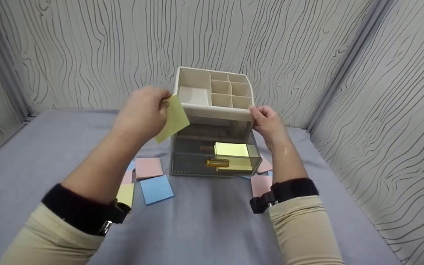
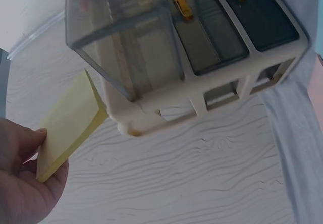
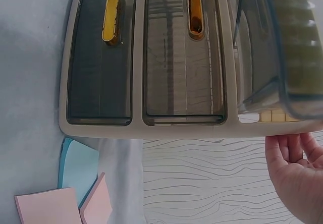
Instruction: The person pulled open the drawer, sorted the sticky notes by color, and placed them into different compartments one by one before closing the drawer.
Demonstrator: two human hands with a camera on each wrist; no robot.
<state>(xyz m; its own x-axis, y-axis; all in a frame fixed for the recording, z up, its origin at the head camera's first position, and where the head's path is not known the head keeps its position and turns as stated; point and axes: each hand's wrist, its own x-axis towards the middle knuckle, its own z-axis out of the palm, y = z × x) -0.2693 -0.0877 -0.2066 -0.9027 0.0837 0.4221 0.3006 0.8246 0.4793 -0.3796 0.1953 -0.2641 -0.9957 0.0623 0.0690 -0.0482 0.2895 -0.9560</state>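
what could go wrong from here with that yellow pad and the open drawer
The left hand pinches the yellow pad by one end, so it might slip. The top drawer is pulled out, so its load could tip the organizer forward, though the right hand holds its side. The pad may also knock the yellow stack inside.

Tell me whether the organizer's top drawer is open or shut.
Open: the top drawer juts out from the front of the organizer, and yellow notes show inside it.
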